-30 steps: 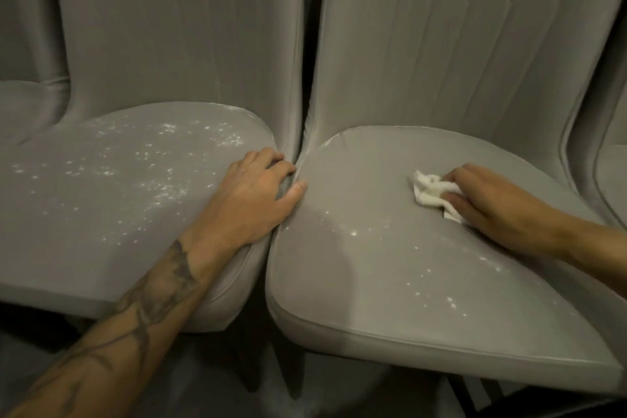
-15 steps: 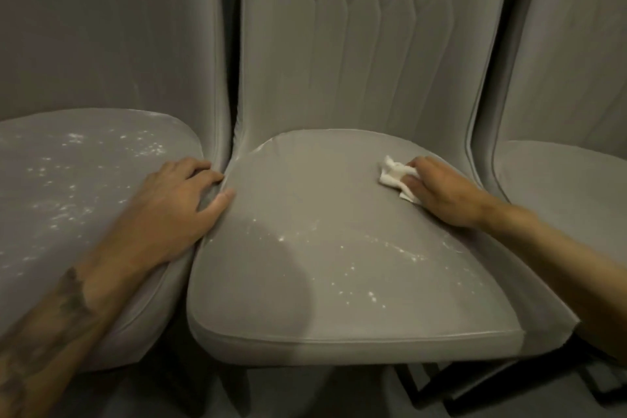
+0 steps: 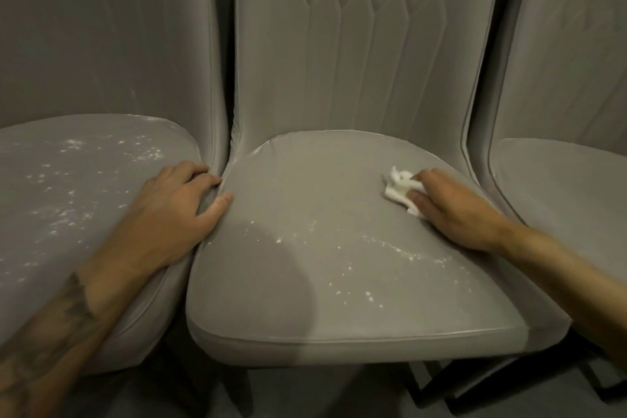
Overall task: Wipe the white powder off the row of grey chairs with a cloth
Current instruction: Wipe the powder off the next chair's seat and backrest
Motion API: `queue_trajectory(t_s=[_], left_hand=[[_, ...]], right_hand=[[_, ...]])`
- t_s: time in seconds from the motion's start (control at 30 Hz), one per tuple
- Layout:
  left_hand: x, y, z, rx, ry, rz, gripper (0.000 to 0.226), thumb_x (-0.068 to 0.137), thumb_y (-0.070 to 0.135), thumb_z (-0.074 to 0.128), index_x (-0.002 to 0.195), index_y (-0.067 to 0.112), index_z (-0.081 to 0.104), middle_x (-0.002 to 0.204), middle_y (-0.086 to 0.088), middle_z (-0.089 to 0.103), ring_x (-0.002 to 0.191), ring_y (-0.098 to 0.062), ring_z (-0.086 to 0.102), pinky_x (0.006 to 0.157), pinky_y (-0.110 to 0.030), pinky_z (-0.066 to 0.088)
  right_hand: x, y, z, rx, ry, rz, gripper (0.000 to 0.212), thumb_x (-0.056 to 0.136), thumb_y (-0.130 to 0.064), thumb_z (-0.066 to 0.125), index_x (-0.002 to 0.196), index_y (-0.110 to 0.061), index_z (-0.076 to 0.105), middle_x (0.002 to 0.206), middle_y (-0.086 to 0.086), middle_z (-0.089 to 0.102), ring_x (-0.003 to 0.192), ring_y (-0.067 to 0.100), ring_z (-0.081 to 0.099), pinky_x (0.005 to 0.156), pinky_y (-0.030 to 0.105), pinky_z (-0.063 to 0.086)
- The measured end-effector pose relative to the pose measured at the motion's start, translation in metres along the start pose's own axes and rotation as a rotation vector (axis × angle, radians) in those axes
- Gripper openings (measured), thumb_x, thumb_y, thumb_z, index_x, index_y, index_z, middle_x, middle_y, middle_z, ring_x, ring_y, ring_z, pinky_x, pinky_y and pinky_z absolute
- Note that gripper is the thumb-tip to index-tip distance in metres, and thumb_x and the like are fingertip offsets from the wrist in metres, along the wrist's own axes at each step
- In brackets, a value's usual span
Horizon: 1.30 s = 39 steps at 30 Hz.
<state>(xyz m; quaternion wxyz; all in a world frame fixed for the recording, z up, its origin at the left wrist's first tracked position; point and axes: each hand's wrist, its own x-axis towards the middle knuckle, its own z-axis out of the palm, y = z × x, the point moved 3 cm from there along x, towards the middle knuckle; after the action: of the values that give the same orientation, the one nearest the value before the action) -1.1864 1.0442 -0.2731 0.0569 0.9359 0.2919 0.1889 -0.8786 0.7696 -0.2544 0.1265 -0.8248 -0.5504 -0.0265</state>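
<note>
The right hand, pressing the cloth flat, has barely moved at the middle seat's back-right edge; front powder remains. The left hand stays open, bracing.

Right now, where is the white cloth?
The cloth lies on the middle chair, toward the back right of its seat, pressed under the right hand.

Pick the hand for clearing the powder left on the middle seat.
Right. The right hand already presses the cloth on the middle seat, just behind the powder. The left hand is empty, braced on the left seat.
</note>
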Motion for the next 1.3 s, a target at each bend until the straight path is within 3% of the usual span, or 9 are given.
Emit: queue_trajectory(t_s=[0.13,0.33,0.47,0.57,0.67,0.73,0.93,1.13,1.3], left_hand=[[-0.001,0.007,-0.006,-0.022,-0.026,0.018,0.075,0.093,0.069,0.029,0.133,0.017,0.066,0.138,-0.006,0.056,0.126,-0.026,0.051,0.109,-0.046,0.041],[-0.012,0.029,-0.018,-0.088,-0.011,0.053,0.066,0.098,0.066,0.031,0.137,0.023,0.062,0.138,0.004,0.054,0.125,-0.018,0.050,0.107,-0.039,0.039],[-0.020,0.035,-0.005,-0.081,-0.027,0.120,0.061,0.101,0.064,0.030,0.133,0.024,0.064,0.135,0.004,0.057,0.121,-0.019,0.054,0.104,-0.043,0.044],[-0.021,0.037,-0.003,-0.053,-0.032,0.168,0.062,0.103,0.063,0.029,0.134,0.022,0.063,0.134,0.001,0.059,0.120,-0.022,0.055,0.102,-0.046,0.046],[-0.022,0.037,-0.003,-0.077,-0.034,0.159,0.064,0.102,0.064,0.028,0.135,0.022,0.063,0.134,0.000,0.059,0.121,-0.022,0.055,0.103,-0.047,0.045],[-0.022,0.035,-0.003,-0.079,-0.041,0.141,0.065,0.101,0.065,0.027,0.135,0.023,0.063,0.134,0.001,0.059,0.121,-0.022,0.054,0.104,-0.046,0.045],[-0.020,0.036,-0.002,-0.070,-0.045,0.139,0.064,0.100,0.064,0.029,0.133,0.023,0.065,0.132,0.001,0.060,0.117,-0.025,0.057,0.101,-0.049,0.047],[-0.020,0.034,-0.002,-0.079,-0.065,0.121,0.067,0.098,0.066,0.028,0.134,0.023,0.064,0.133,0.000,0.060,0.119,-0.026,0.056,0.101,-0.050,0.046],[-0.018,0.033,0.001,-0.097,-0.064,0.127,0.063,0.099,0.066,0.030,0.132,0.025,0.064,0.131,0.002,0.059,0.116,-0.024,0.055,0.101,-0.050,0.045]], right_hand=[[-0.019,-0.030,-0.006,0.029,-0.035,-0.269,0.029,0.102,-0.045,0.035,0.111,-0.024,0.051,0.103,-0.003,0.052,0.090,0.016,0.052,0.081,0.028,0.042],[-0.004,0.041,-0.013,-0.057,0.016,0.173,0.029,0.101,-0.036,0.042,0.114,-0.012,0.053,0.112,0.012,0.056,0.093,0.026,0.051,0.082,0.037,0.040],[-0.035,-0.015,-0.006,0.064,0.022,-0.053,0.031,0.098,-0.047,0.037,0.108,-0.022,0.052,0.099,-0.001,0.052,0.085,0.019,0.051,0.077,0.032,0.039],[-0.041,-0.011,-0.011,0.016,-0.002,-0.154,0.031,0.101,-0.047,0.034,0.110,-0.023,0.051,0.101,-0.002,0.052,0.086,0.016,0.051,0.080,0.032,0.042],[-0.036,0.032,-0.021,-0.011,0.065,0.111,0.039,0.099,-0.048,0.035,0.111,-0.016,0.053,0.104,0.004,0.053,0.093,0.025,0.052,0.083,0.037,0.041],[-0.039,0.032,-0.019,0.004,0.097,0.201,0.028,0.101,-0.036,0.043,0.110,-0.011,0.054,0.105,0.009,0.053,0.093,0.027,0.052,0.080,0.034,0.037],[-0.057,-0.033,-0.009,0.081,0.029,-0.080,0.019,0.103,-0.034,0.044,0.109,-0.018,0.052,0.101,-0.003,0.051,0.086,0.016,0.048,0.079,0.031,0.039],[-0.056,0.024,-0.018,-0.006,0.134,0.300,0.025,0.103,-0.031,0.043,0.109,-0.010,0.053,0.107,0.014,0.056,0.091,0.032,0.053,0.080,0.041,0.042],[-0.084,-0.054,-0.005,0.087,0.140,-0.006,0.023,0.104,-0.034,0.041,0.108,-0.015,0.053,0.099,0.000,0.051,0.084,0.019,0.047,0.075,0.032,0.037]])
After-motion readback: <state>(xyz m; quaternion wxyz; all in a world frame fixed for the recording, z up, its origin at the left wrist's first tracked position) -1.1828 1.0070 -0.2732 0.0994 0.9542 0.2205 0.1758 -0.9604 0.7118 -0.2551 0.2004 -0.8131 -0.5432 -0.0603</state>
